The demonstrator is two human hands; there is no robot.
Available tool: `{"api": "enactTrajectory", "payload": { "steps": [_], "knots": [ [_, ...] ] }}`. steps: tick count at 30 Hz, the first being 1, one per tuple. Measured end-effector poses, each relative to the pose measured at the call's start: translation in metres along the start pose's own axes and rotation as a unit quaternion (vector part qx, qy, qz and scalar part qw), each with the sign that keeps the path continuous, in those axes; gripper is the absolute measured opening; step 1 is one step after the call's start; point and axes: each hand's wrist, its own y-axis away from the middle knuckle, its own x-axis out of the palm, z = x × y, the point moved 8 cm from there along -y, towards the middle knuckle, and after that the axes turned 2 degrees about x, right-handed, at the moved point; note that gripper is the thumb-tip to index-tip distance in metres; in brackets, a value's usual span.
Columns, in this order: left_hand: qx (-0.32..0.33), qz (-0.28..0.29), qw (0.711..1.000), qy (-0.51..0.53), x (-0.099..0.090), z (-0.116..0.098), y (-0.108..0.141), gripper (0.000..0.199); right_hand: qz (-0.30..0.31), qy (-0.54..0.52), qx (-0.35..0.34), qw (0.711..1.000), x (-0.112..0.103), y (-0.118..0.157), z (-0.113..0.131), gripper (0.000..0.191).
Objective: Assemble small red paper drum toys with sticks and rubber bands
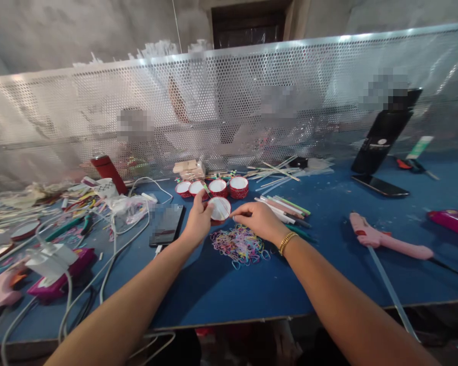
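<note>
My left hand (199, 216) grips a small round drum (220, 208) with a white face and a red rim, tilted toward me. A thin pale stick sticks up beside its thumb. At the drum's right edge my right hand (257, 219) is closed in a pinch; what lies between the fingertips is too small to make out. Thin lines cross the drum's face. Just below both hands lies a loose pile of coloured rubber bands (239, 245). Behind the held drum stand several similar red-rimmed drums (238, 187) in a row, some stacked.
Markers (286, 206) lie right of my right hand. A dark phone (168, 225) and white cables (112, 254) are at left, near a red bottle (110, 174). A pink glue gun (389, 239) and a phone stand (379, 137) are at right. A perforated metal screen (252, 101) stands behind.
</note>
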Motion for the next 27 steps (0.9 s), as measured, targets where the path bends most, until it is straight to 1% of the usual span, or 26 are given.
{"api": "enactTrajectory", "payload": {
  "steps": [2, 3, 4, 5, 7, 8, 9, 11, 13, 15, 17, 22, 25, 27],
  "knots": [
    [0.012, 0.003, 1.000, -0.005, 0.001, -0.004, 0.001, 0.066, -0.011, -0.055, 0.009, 0.998, -0.001, 0.000, -0.001, 0.010],
    [0.019, 0.007, 1.000, -0.009, 0.002, -0.006, 0.002, 0.066, -0.020, -0.083, 0.011, 0.996, -0.001, 0.000, -0.002, 0.009],
    [0.026, 0.014, 0.999, -0.018, 0.003, -0.007, 0.002, 0.062, -0.033, -0.111, 0.013, 0.993, -0.003, -0.001, -0.002, 0.008],
    [0.032, 0.024, 0.999, -0.032, 0.005, -0.008, 0.003, 0.052, -0.048, -0.137, 0.014, 0.989, -0.004, -0.001, -0.003, 0.009],
    [0.040, 0.054, 0.995, -0.069, 0.009, -0.008, 0.005, 0.025, -0.075, -0.176, 0.016, 0.981, -0.006, -0.001, -0.006, 0.010],
    [0.043, 0.072, 0.993, -0.085, 0.012, -0.007, 0.006, 0.017, -0.087, -0.185, 0.017, 0.979, -0.007, -0.001, -0.007, 0.010],
    [0.047, 0.087, 0.990, -0.097, 0.015, -0.006, 0.007, 0.016, -0.102, -0.184, 0.017, 0.978, -0.009, -0.001, -0.007, 0.010],
    [0.060, 0.106, 0.987, -0.107, 0.019, -0.005, 0.009, 0.017, -0.129, -0.157, 0.016, 0.979, -0.012, 0.000, -0.006, 0.010],
    [0.076, 0.114, 0.984, -0.112, 0.021, -0.005, 0.011, 0.024, -0.151, -0.116, 0.013, 0.982, -0.014, 0.002, -0.003, 0.010],
    [0.092, 0.115, 0.982, -0.117, 0.023, -0.007, 0.013, 0.026, -0.158, -0.084, 0.004, 0.984, -0.014, 0.003, 0.002, 0.010],
    [0.100, 0.108, 0.983, -0.113, 0.024, -0.009, 0.014, 0.022, -0.154, -0.070, -0.006, 0.986, -0.013, 0.003, 0.006, 0.011],
    [0.109, 0.080, 0.984, -0.120, 0.023, -0.012, 0.016, 0.015, -0.133, -0.079, -0.007, 0.988, -0.010, 0.003, 0.008, 0.011],
    [0.126, 0.086, 0.981, -0.122, 0.026, -0.017, 0.019, 0.013, -0.135, -0.098, 0.001, 0.986, -0.012, 0.004, 0.008, 0.013],
    [0.110, 0.092, 0.984, -0.105, 0.027, -0.017, 0.020, 0.017, -0.135, -0.110, 0.004, 0.985, -0.013, 0.005, 0.008, 0.013]
  ]
}}
